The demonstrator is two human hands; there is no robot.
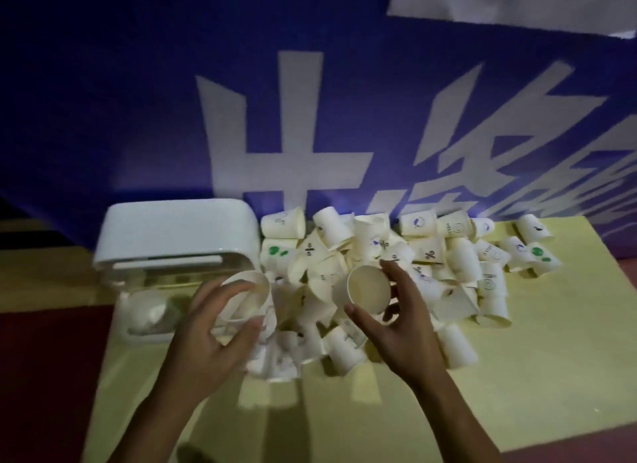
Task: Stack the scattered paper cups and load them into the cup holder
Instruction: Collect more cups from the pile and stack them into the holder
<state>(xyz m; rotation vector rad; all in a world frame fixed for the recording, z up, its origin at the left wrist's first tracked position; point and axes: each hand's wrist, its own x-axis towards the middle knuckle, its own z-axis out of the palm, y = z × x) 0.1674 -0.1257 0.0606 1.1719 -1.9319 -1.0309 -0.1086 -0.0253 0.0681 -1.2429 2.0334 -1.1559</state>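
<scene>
A heap of several white paper cups [458, 259] lies on a pale yellow table [517, 376], most on their sides. My left hand [210, 328] grips a cup or short stack of cups [246, 297], blurred, with its mouth tilted up towards me. In my right hand [396, 311] I hold a single cup [367, 288] by its rim, thumb below and fingers above, the open mouth facing me. The white cup holder [175, 235] stands at the left of the heap with its lid raised; its tray [138, 324] in front has something white in it.
A blue banner [138, 118] with large white characters hangs right behind the table. To the left the table ends over a dark red floor [51, 376]. The table's near right part [517, 411] is bare.
</scene>
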